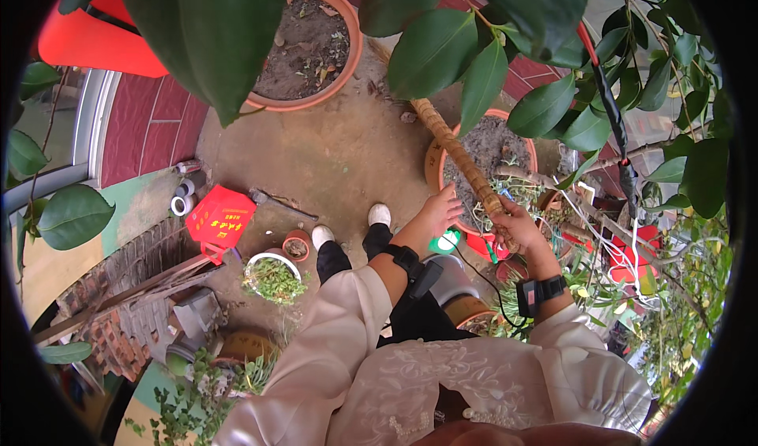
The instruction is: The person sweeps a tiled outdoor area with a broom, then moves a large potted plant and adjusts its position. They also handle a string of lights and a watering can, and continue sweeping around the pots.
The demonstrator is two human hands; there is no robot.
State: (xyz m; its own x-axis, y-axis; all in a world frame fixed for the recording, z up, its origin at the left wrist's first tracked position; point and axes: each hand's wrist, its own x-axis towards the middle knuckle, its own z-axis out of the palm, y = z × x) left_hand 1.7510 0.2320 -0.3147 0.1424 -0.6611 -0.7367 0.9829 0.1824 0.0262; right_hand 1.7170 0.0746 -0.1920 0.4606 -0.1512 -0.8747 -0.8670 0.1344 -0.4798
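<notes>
My right hand (514, 225) is closed around the near end of a ringed, bamboo-like wooden handle (453, 144). The handle slants away over the rim of a soil-filled terracotta-coloured pot (536, 150); large green leaves (435, 55) hide part of it, and I cannot tell what its far end carries. Just left of the handle, my left hand (439, 214) is off it, empty, fingers extended. Both wrists wear black strapped devices. A second round pot (357, 31) of soil and dry leaves stands farther off on the concrete floor (296, 155).
Leafy branches (536, 111) hang close above the handle. Left of my shoes (323, 237) are a small terracotta pot (295, 248), a white planter (251, 271), a red printed box (222, 216) and a dark-handled tool (287, 205). White cords (616, 250) tangle among branches at right.
</notes>
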